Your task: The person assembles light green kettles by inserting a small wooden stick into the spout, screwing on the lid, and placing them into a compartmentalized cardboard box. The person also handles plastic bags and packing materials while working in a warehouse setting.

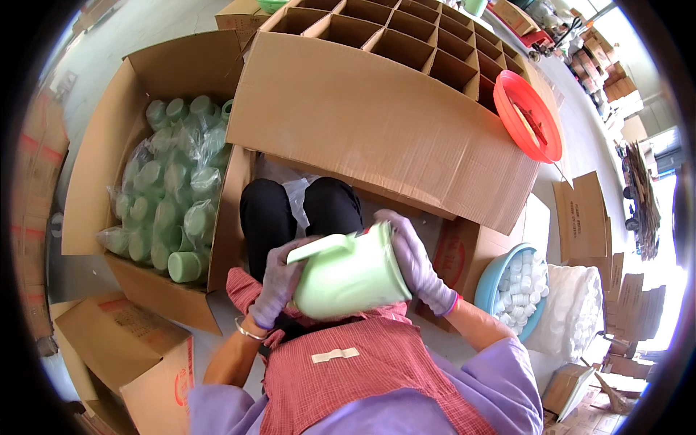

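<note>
Both of my hands wear pale purple gloves and hold a light green plastic jug (355,279) above my lap, tipped on its side. My left hand (278,286) is closed at the jug's left end, beside its flat handle; some of its fingers are hidden behind the jug. At the wider right end, my right hand (417,264) grips around the rim. The jug is slightly blurred, and I cannot see inside it. To the left, an open carton (98,174) holds several similar green jugs (187,267), many in clear plastic bags.
Ahead of my knees stands a large carton (362,109) with cardboard dividers (402,47). A red basin (525,116) rests on its right corner. On the right, a blue tub (486,283) holds small white pieces (523,283), next to a white plastic sack (573,312). Another carton (119,330) sits lower left.
</note>
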The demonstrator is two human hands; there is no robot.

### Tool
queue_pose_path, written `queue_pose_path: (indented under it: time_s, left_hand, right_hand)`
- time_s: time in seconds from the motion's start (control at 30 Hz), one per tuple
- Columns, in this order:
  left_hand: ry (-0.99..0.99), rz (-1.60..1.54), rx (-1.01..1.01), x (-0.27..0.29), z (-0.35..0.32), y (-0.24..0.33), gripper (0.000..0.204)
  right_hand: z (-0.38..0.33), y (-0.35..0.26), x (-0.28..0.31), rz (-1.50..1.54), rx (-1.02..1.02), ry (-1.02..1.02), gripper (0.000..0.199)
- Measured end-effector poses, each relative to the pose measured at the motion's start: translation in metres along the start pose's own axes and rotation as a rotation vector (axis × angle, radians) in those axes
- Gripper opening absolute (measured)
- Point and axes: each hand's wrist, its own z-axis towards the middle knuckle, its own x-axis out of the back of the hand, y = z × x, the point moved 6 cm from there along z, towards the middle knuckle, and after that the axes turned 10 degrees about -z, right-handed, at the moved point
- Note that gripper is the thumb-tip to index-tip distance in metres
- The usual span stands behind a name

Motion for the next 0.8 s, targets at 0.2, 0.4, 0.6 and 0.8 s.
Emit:
queue_pose_path:
  time_s: [0.2, 0.4, 0.6, 0.8]
  left_hand:
    - [-0.089, 0.111, 0.131, 0.012, 0.023, 0.029, 0.025]
    - [-0.225, 1.117, -1.102, -0.077, -0.02, 0.106, 0.04]
    - [-0.054, 0.351, -0.228, -0.039, 0.027, 0.077, 0.02]
    - [-0.208, 0.781, -0.844, -0.073, 0.011, 0.111, 0.02]
  right_hand:
    - [0.003, -0.031, 0.024, -0.277, 0.392, 0.152, 0.058]
    - [0.003, 0.026, 0.003, 0.298, 0.083, 0.079, 0.061]
    - [0.008, -0.048, 0.032, -0.166, 0.661, 0.125, 0.054]
    - [0.014, 0.028, 0.022, 0.395, 0.031, 0.139, 0.043]
